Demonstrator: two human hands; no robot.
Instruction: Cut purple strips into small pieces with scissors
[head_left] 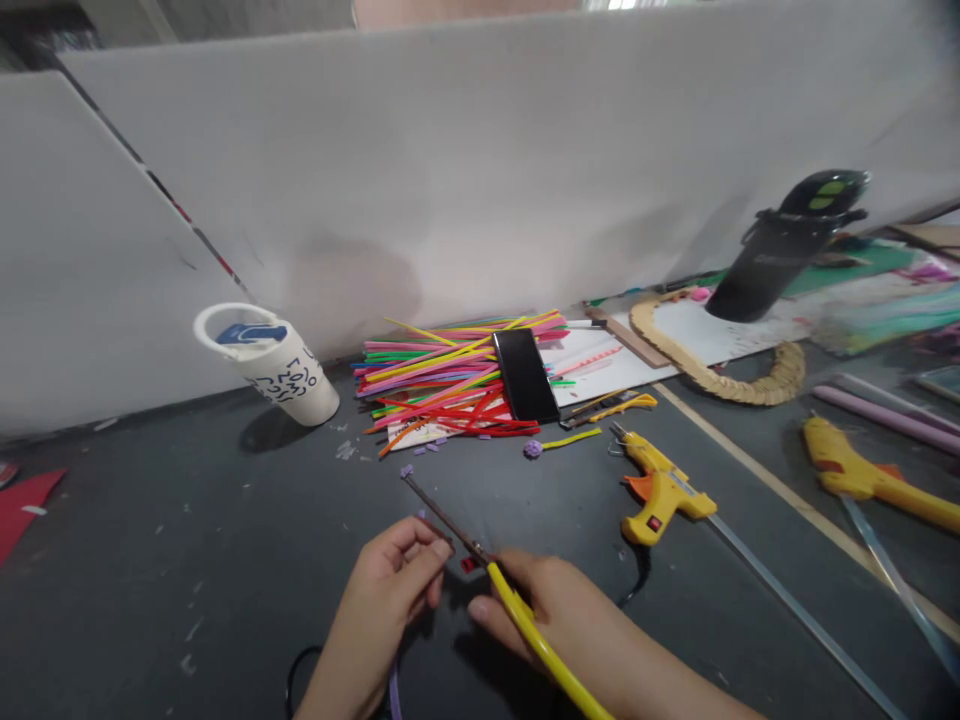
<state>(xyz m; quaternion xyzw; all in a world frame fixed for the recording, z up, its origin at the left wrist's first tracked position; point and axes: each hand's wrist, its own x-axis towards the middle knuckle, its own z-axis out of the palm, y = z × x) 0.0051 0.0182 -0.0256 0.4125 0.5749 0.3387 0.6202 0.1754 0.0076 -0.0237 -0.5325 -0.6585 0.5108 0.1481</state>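
Note:
My right hand [547, 610] is closed around scissors with yellow handles [551, 655] and thin dark blades [442, 515]. The blades point up and left, past my left fingertips. A small purple scrap [406, 471] is at their tip. My left hand [397, 580] is closed in a pinch beside the blades. A purple pipe cleaner [395, 690] shows below it, and a bit of purple shows above its fingers; the part inside the grip is hidden. Between the hands, a small red piece [469, 565] sits near the pivot. Ahead lies a purple pompom [533, 449] with a yellow-green stem [572, 439].
Colourful pipe cleaners [442, 370] lie by the white partition [465, 180], under a black phone [527, 375]. A white cup [289, 375] stands left. Right are a yellow glue gun [664, 490], another glue gun [855, 465], a braided ring [705, 375] and a black bottle [780, 250].

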